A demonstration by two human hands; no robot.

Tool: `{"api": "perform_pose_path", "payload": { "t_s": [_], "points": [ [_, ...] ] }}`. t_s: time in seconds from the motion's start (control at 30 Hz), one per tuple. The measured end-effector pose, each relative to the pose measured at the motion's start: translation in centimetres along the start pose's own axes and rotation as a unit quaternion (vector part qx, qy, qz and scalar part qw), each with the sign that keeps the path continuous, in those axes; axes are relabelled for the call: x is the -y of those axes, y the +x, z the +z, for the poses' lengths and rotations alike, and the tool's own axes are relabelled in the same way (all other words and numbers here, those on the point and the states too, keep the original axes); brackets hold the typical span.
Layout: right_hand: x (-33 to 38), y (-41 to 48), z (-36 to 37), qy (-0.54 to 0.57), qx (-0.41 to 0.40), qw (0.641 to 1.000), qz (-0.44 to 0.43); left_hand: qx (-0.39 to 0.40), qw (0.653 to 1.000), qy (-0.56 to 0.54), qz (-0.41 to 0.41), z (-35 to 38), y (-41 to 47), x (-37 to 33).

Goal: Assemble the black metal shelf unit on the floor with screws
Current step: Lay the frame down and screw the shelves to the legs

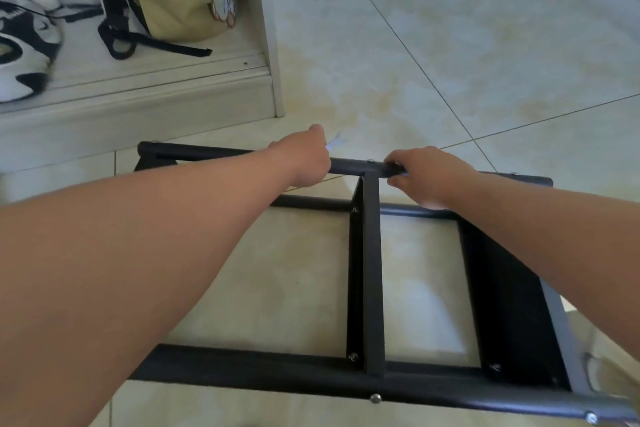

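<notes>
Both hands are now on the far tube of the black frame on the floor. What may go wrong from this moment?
1. The right hand grips the far tube right beside the screw where the middle bar joins it. If that joint shifts, fingers might get pinched.
2. The shelf unit lies on glossy floor tiles. With the left hand also on the tube, a push could make it slide.
</notes>
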State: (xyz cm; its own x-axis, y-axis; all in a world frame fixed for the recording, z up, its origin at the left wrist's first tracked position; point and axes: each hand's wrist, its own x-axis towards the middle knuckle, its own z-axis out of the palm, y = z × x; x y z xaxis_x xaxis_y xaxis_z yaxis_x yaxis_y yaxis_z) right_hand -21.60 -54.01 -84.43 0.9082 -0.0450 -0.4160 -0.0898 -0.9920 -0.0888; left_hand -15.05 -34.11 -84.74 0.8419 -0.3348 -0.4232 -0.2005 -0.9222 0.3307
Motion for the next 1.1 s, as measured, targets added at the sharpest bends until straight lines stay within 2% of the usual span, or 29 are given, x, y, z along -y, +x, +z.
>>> {"api": "perform_pose_path", "payload": {
  "t_s": [0.1, 0.2, 0.33, 0.43, 0.57, 0.77, 0.97, 1.1],
  "points": [
    [0.0, -0.4, 0.2, -0.018, -0.037, 0.999, -0.018, -0.003, 1.0, -0.018, -0.001, 0.2, -0.3, 0.3],
    [0.7, -2.4, -1.0, -0.029, -0.079, 0.995, -0.045, -0.049, 0.998, -0.026, 0.004, -1.0, -2.8, 0.2],
    [2.8, -7.6, -4.5, -0.019, -0.122, 0.99, -0.068, -0.116, 0.992, -0.033, 0.034, -3.7, -8.8, 0.4],
    [4.7, -12.8, -6.2, -0.013, -0.128, 0.989, -0.076, -0.143, 0.989, -0.027, 0.021, -4.8, -14.4, 0.2],
    [7.1, -20.1, -5.1, -0.018, -0.121, 0.989, -0.081, -0.134, 0.991, -0.029, 0.0, -4.1, -22.3, -0.2],
    [8.7, -30.6, 0.0, -0.057, -0.094, 0.99, -0.085, -0.11, 0.993, -0.04, -0.018, 0.8, -32.5, -0.7],
    [9.1, -38.1, 4.9, -0.052, -0.066, 0.995, -0.06, -0.073, 0.994, -0.062, -0.044, 5.5, -39.1, -1.2],
    [9.5, -40.6, 5.3, -0.03, -0.038, 0.998, -0.048, -0.055, 0.996, -0.052, -0.043, 6.9, -41.8, -2.1]
  ]
}}
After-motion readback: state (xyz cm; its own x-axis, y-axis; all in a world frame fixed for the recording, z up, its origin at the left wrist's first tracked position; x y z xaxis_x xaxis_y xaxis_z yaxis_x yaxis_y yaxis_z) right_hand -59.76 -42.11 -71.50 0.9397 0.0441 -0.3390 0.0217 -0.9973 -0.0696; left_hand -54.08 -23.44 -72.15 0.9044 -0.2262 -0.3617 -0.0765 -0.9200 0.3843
